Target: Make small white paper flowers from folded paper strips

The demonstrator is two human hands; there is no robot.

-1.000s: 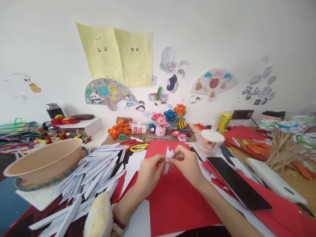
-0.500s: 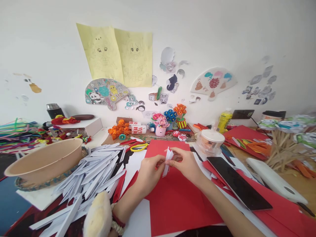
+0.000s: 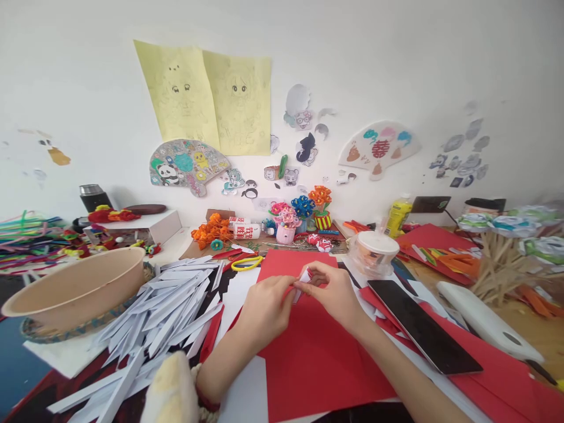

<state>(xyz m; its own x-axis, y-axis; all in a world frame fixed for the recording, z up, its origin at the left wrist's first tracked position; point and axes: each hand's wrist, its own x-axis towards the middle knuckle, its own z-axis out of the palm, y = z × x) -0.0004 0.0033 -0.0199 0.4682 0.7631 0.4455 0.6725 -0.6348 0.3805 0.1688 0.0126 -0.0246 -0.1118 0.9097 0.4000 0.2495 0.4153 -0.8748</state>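
Both hands meet above a sheet of red paper [image 3: 308, 358] at the table's centre. My left hand [image 3: 264, 308] and my right hand [image 3: 332, 294] each pinch a small folded white paper strip [image 3: 303, 277], which is mostly hidden between the fingertips. A heap of folded white paper strips [image 3: 171, 305] lies just left of my left hand. A fuzzy cream cuff [image 3: 170, 393] and a red bracelet sit at my left wrist.
A tan bowl [image 3: 74, 288] stands at left, pipe cleaners [image 3: 26, 235] beyond it. A black phone [image 3: 420, 332] and a white device [image 3: 484, 320] lie right of my hands. A round plastic tub [image 3: 373, 251], yellow scissors [image 3: 247, 263], small flower pots [image 3: 304, 214] and a glue bottle [image 3: 399, 216] stand behind.
The white strip stood up between the fingertips; now both hands have closed round it, so little of it shows. The hands stay in the same place.
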